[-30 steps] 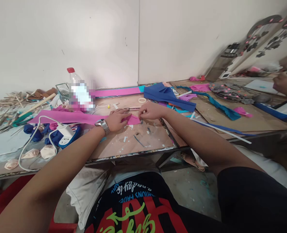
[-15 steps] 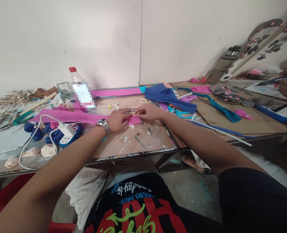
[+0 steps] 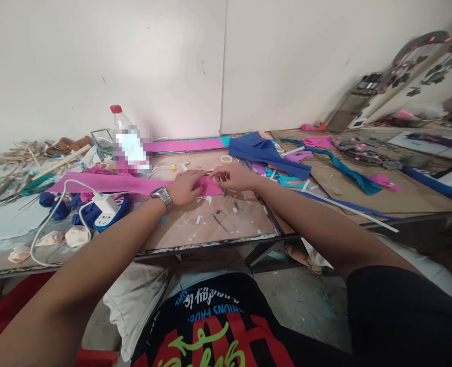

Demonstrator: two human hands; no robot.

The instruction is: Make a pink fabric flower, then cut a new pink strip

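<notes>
A long pink strip (image 3: pixel 107 182), cloth or crepe paper, lies across the bench from the left to in front of me. My left hand (image 3: pixel 185 187), with a metal watch at its wrist, presses and grips the strip close to its right end. My right hand (image 3: pixel 228 177) is beside it, fingers curled in a pinch at the far edge of that end. The end is slightly bunched between the two hands. Exactly what the right fingertips hold is small and partly hidden.
Left of me are a white charger (image 3: pixel 107 205) with its cable, a blue power strip (image 3: pixel 114 214), rolled cloth flowers (image 3: pixel 76 236) and a bottle (image 3: pixel 115 116). A tape roll (image 3: pixel 226 159) and blue cloth (image 3: pixel 254 148) lie beyond my right hand. Another person's hand shows at far right.
My right hand's fingers have curled and shifted slightly at the strip's end. My left hand has flattened a little and moved slightly over the strip. The far-right person's hand has drawn back.
</notes>
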